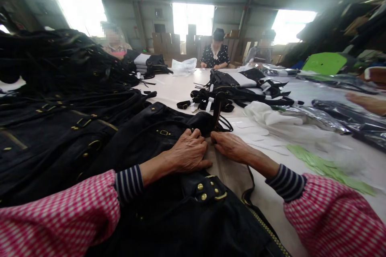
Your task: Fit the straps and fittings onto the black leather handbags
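Note:
A black bag [193, 217] with brass studs and a brass zipper lies in front of me, its opening spread so that a beige lining [226, 166] shows. My left hand [190, 151] is closed on the bag's edge, fingers curled under and fingertips hidden. Just to its right, my right hand [230, 146] pinches the far rim of the opening beside the lining. A black strap [217, 108] stands up beyond both hands. Against my left forearm rests more black bag material with a small brass buckle [164, 132].
Black bags are heaped high at left [60, 64]. Further off lie stacked bags with straps and white wrapping [238, 78]. White tissue [271, 114], green sheets [328, 166] and plastic-wrapped packages [350, 116] cover the right side. Several people sit across the table; another person's arm [366, 103] reaches in at right.

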Tool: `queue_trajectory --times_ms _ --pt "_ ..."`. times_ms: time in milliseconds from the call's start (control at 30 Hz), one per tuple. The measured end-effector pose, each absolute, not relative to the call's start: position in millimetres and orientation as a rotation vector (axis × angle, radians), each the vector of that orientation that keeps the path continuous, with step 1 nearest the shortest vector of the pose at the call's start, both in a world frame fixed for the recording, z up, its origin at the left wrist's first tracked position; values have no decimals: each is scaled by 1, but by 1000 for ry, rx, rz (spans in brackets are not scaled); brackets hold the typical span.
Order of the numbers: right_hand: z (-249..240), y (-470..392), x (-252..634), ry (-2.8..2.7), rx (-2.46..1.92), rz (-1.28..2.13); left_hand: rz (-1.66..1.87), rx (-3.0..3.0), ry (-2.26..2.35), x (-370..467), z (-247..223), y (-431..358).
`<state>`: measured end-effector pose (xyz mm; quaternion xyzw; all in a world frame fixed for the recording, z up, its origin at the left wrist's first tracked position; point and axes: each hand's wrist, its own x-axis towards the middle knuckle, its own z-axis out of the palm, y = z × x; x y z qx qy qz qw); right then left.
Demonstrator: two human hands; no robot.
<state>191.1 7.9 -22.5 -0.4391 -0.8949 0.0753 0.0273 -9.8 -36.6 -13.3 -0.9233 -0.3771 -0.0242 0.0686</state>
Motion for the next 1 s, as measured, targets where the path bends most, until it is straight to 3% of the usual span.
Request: queue_trajectory --times_ms 200,433,567,800,1000 --pt "-4 26 176 -3107 -1191 91 -102 -2770 -1147 -8 -15 -36" --pt "0 13 184 -3010 -1197 -76 -146 -2763 -1106 -11 -22 -32" --pt "-1 8 196 -2829 -1313 163 -152 -2777 -1122 -10 -21 -33" --pt "-18 -49 216 -2290 -1237 1037 -179 -2848 -1146 -12 -21 -33" --pt "-44 -77 218 -1988 -1233 967 -351 -2991 -844 -12 -23 -33"
